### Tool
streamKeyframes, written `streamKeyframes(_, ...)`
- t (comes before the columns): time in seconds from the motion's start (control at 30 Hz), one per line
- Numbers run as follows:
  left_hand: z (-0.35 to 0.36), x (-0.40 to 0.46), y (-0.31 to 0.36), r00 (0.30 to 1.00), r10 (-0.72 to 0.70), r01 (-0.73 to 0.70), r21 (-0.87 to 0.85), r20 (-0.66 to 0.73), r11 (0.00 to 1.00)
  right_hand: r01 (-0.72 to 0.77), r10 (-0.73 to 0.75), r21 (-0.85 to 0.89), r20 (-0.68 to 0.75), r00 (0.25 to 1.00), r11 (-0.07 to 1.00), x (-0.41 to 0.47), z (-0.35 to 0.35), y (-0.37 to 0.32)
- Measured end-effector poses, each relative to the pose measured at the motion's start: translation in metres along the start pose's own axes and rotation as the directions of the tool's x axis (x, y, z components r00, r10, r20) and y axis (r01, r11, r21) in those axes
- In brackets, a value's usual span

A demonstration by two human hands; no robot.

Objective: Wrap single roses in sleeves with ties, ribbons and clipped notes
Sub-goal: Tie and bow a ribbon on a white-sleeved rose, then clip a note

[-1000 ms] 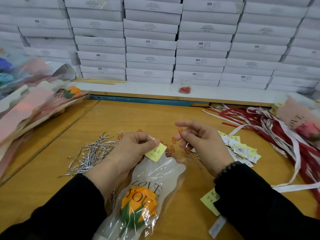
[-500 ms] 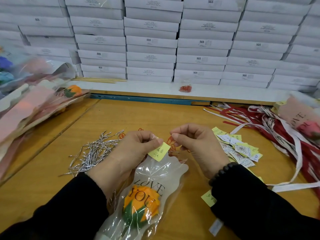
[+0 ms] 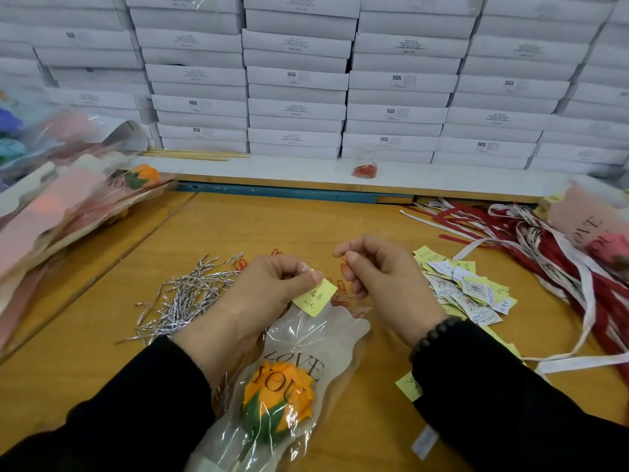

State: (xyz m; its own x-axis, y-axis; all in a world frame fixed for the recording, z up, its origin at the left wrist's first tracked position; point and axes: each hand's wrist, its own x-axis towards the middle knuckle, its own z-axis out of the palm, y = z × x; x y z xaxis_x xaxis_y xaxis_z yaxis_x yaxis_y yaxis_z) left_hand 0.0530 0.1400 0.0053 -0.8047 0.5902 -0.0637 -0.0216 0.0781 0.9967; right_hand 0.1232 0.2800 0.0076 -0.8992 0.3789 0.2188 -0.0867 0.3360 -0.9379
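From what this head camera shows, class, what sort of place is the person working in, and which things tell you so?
Probably a packing bench in a small gift-flower workshop or stockroom. Stacked white cartons line the back; supplies lie in bulk, silver twist ties and red and white ribbons; sleeved roses pile up at one side.

Wrapped flowers (image 3: 51, 185) at left blurred; sleeve (image 3: 289, 386) bottom cut off by frame; yellow note (image 3: 313, 297) writing illegible.

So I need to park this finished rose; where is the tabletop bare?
Bare wood lies between the silver twist ties and the blue strip, above both hands. Crowded: the right side, with paper notes and red-and-white ribbons; left, stacked sleeves.
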Motion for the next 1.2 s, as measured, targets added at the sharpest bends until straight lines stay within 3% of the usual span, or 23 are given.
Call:
streamKeyframes(0.13, 0.0, -0.0004, 0.0005, 1.0, 0.007, -0.007, 0.005, 0.006, 1.0, 0.012, -0.011, -0.04, 0.03, 0.999, 0.999, -0.0009, 0.0026, -0.0008)
streamKeyframes(0.77, 0.0012, -0.0007, 0.0013, 1.0, 0.002, -0.003, 0.026, 0.019, 1.0, 0.038, -0.034, 0.12, -0.028, 0.999, 0.992, 0.0001, 0.0014, 0.0002)
streamKeyframes(1.07, 0.0026, -0.0004, 0.0014, 1.0, 0.008, -0.009, -0.054, -0.018, 0.998, -0.036, 0.039, 0.18, -0.01, 0.999, 0.983, -0.0023, 0.0056, 0.002)
streamKeyframes(1.2, -0.0011, 0.0017, -0.0002, 1.0, 0.025, -0.025, 0.013, -0.008, 1.0, -0.009, 0.013, 0.14, -0.033, 0.999, 0.99, -0.0033, 0.008, -0.0002)
